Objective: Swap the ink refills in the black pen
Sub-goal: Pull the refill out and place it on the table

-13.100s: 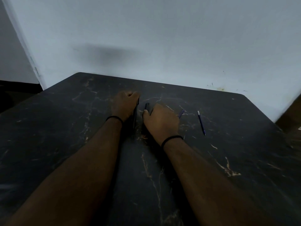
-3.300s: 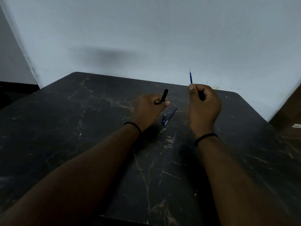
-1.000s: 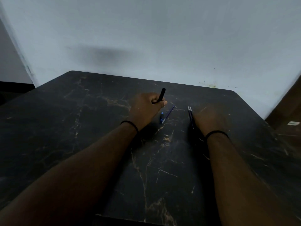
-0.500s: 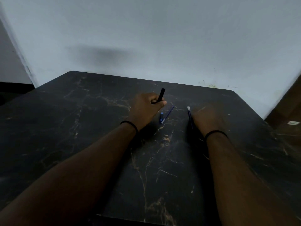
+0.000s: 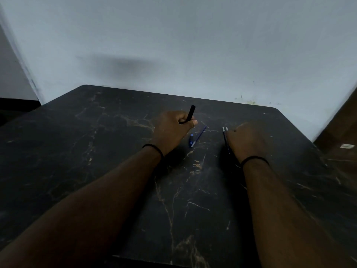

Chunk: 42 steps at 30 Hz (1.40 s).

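My left hand (image 5: 172, 130) is shut on the black pen barrel (image 5: 190, 114), which sticks up and away from the fist above the dark marble table (image 5: 96, 151). My right hand (image 5: 246, 141) lies knuckles-up on the table. Two thin ink refills (image 5: 224, 135) lie side by side along its left edge, their pale tips pointing away from me. The fingers are curled under, so I cannot see whether they grip the refills. Between my hands lie a blue refill (image 5: 200, 134) and a small blue pen part (image 5: 191, 138).
A pale wall (image 5: 193, 45) stands right behind the table's far edge. A brown floor with a small white scrap (image 5: 347, 146) shows past the table's right edge. The table's near edge runs below my forearms.
Three seconds ago my right hand held a refill up in the air; it has come down onto the table beside a second refill. In the last second almost nothing has moved. My left hand has kept the barrel.
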Tool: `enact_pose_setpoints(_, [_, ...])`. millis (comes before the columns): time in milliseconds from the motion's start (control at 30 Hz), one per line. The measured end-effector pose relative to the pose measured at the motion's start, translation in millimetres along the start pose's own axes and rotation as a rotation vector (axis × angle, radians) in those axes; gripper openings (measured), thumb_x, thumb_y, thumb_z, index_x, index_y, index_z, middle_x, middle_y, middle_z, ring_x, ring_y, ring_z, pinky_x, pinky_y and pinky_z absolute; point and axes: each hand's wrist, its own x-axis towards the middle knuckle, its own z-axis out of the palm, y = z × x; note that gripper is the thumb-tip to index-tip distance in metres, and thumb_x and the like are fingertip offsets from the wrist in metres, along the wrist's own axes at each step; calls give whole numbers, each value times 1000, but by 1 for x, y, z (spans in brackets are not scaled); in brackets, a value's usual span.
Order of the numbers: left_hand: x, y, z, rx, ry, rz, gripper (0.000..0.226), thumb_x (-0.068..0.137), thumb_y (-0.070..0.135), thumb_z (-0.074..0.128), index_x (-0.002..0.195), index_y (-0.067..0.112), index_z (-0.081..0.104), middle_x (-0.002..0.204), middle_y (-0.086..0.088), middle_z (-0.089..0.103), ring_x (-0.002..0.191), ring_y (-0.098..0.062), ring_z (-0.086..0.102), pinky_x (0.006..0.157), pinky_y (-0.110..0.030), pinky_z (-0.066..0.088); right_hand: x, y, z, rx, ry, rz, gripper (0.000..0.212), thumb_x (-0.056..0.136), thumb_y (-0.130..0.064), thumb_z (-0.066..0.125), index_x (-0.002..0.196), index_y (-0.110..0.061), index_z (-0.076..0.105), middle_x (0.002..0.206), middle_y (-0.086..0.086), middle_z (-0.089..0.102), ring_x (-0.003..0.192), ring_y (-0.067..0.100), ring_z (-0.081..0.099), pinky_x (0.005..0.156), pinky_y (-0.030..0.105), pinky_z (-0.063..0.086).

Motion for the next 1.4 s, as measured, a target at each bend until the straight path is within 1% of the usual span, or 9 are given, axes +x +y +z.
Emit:
enact_pose_setpoints(200, [0,0,-1,12,-4,9,19,88,29,72,95,12,75,75,-11,72,69,-29,69,70,-50,59,-9,-22,7,68,47,-151,16,96,-33,58,97,-21,69,94,3,69,77,18,54,70,26,38])
enact_pose_setpoints(333, [0,0,0,14,17,19,19,87,28,73,92,10,75,75,-15,72,70,-32,69,69,-51,58,-13,-31,20,49,-13,-291,23,98,-21,53,114,-22,70,116,4,69,102,23,63,85,30,47])
enact_pose_setpoints(433, [0,0,0,29,26,32,20,87,28,73,90,8,75,73,-17,71,69,-34,68,67,-50,57,-14,-35,25,74,-25,-312,25,96,-16,53,113,-25,70,119,2,69,106,23,63,89,29,47])
enact_pose_setpoints(567, [0,0,1,19,22,11,18,87,27,73,94,11,76,75,-11,73,70,-28,70,71,-46,59,-7,-27,15,16,38,-181,23,97,-23,54,113,-21,70,112,7,70,101,27,64,81,29,46])
enact_pose_setpoints(733, [0,2,0,25,0,22,19,88,28,71,94,10,75,73,-10,71,70,-28,69,72,-46,59,0,1,-6,10,124,-12,17,90,-18,54,89,-10,68,94,19,64,91,37,63,76,35,47])
enact_pose_setpoints(867, [-1,2,-1,28,-9,22,20,89,28,70,96,9,74,74,-10,71,70,-27,68,73,-46,59,1,6,-6,56,120,50,23,95,-15,50,99,-7,71,108,17,69,100,38,63,79,34,47])
enact_pose_setpoints(1067, [0,0,-1,10,21,21,17,87,29,72,94,13,75,72,-4,71,67,-23,68,66,-38,58,-8,-23,14,116,-3,-223,29,95,-8,55,115,-24,70,119,5,68,105,22,64,89,32,48])
enact_pose_setpoints(1200, [0,-1,1,7,35,27,14,86,28,73,92,15,75,66,10,66,59,-5,62,60,-25,51,-15,-37,25,-33,-68,-456,37,91,-7,57,118,-29,68,120,11,63,109,29,59,92,35,49])
enact_pose_setpoints(1400, [0,1,-1,22,19,31,15,87,28,72,96,16,76,71,9,69,65,-8,66,68,-32,58,-16,-36,24,-115,-108,-484,27,88,-12,60,104,-31,72,106,11,61,97,32,59,80,34,45])
